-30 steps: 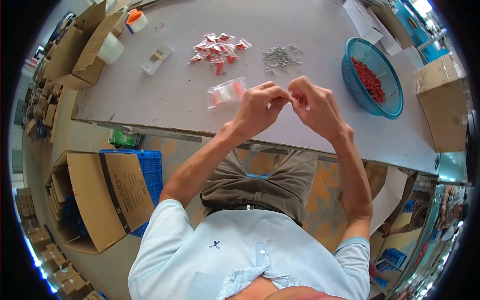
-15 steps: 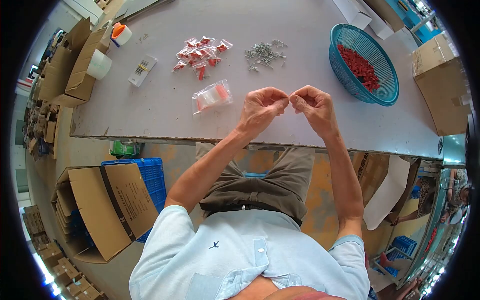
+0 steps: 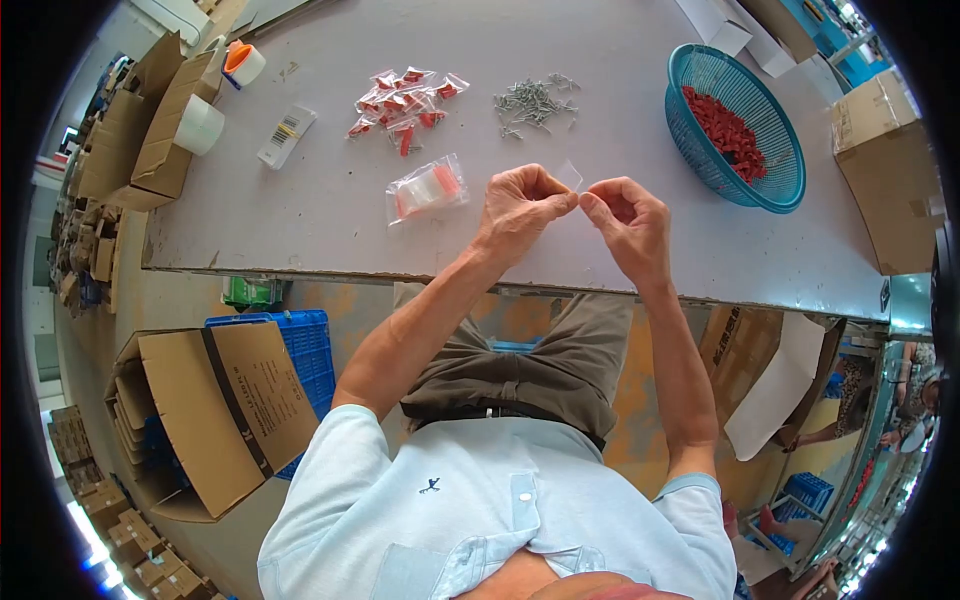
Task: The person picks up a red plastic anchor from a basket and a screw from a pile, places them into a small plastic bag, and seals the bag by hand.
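Just past the table's front edge, my left hand (image 3: 520, 212) pinches a small clear plastic bag (image 3: 570, 176), whose corner stands up above the fingertips. My right hand (image 3: 634, 222) meets it from the right, thumb and forefinger closed at the bag's lower edge. To the left of my left hand lies a clear pack of red-edged zip bags (image 3: 426, 191). Farther back are a heap of filled little bags with red pieces (image 3: 400, 100) and a loose pile of screws (image 3: 534, 103). A teal basket (image 3: 686, 150) at the right holds many red pieces (image 3: 722, 132).
Tape rolls (image 3: 200, 126) and a barcoded white packet (image 3: 287, 136) lie at the table's left, beside an open carton (image 3: 150, 140). Another carton (image 3: 880, 170) stands at the right end. Below left, a large box (image 3: 225, 410) rests against a blue crate (image 3: 305, 350).
A clear bag corner now shows above my left fingertips, where it was hidden before. My fingertips have drawn slightly apart, and the view has shifted a little.
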`<state>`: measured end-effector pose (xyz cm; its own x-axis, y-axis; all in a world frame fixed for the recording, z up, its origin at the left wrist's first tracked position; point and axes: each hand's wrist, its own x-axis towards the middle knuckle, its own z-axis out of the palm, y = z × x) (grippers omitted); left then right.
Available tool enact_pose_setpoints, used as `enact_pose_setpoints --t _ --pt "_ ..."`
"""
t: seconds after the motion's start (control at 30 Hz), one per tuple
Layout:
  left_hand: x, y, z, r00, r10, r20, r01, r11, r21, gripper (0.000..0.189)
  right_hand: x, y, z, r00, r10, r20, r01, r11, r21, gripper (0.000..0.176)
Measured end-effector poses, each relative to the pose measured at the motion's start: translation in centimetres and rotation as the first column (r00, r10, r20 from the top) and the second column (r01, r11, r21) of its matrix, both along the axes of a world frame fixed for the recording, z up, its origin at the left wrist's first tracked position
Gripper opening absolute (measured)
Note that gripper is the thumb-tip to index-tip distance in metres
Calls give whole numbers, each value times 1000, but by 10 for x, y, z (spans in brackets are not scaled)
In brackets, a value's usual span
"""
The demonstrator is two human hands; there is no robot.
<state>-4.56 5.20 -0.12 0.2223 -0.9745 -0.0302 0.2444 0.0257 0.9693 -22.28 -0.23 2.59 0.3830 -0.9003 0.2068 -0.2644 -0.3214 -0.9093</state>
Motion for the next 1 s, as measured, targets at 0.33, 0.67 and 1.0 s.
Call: enact_pose_setpoints --t 0.33,0.67,1.0 --pt "-7 5 11 983 13 181 -2 998 -60 12 6 -2 2 968 59 246 -137 940 313 16" --pt "-14 1 0 982 7 -187 -17 998 -52 5 7 4 -5 995 -33 90 28 998 61 7" --pt "-17 7 9 863 229 451 -180 972 -149 9 27 20 1 995 -97 -28 85 952 -293 5"
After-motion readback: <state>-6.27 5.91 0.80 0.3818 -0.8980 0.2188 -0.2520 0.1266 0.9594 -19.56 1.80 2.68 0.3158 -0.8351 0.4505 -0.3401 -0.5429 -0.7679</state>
